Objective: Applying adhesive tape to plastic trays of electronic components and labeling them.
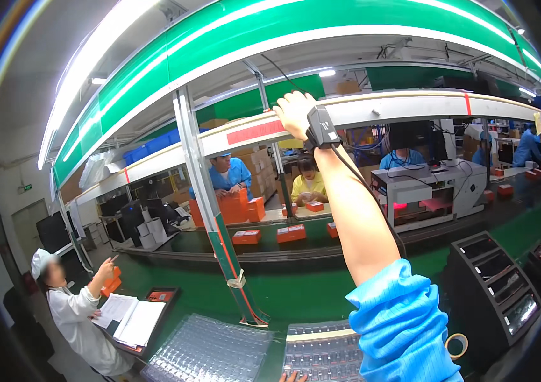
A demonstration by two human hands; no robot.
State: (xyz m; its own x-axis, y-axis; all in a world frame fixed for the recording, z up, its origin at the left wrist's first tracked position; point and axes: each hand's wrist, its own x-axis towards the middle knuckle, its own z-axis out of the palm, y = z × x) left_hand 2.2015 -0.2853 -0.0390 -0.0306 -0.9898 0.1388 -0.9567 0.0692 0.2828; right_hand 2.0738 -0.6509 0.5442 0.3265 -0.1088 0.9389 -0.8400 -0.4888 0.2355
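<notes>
1. The person's right hand point(294, 113) reaches high to the white beam point(404, 104), near its red strip point(254, 132); the fingers are bent and close together by the upper edge; whether they grip it, one cannot tell.
2. Only the fingertips of what is probably the left hand point(292, 377) show, at the near part of the grey tray point(324, 356); its hold cannot be told.
3. To do the reach well, the arm should stay steady and the touch light; the black box point(323, 126) on the wrist and its cable point(368, 186) are best kept from catching on the beam; the lower hand should not press on the tray's pockets.
4. The green bench point(308, 296) bears that tray, with a clear plastic tray point(210, 350) to its left; a roll of tape point(456, 346) and a black rack point(493, 286) stand to the right.
5. Beyond, orange boxes point(291, 233) line a dark green belt point(219, 242); co-workers in blue point(237, 172) and yellow point(308, 184) sit or stand behind; at left, a person in white point(82, 318) is beside open papers point(140, 323); bright lights point(85, 70) run overhead.
</notes>
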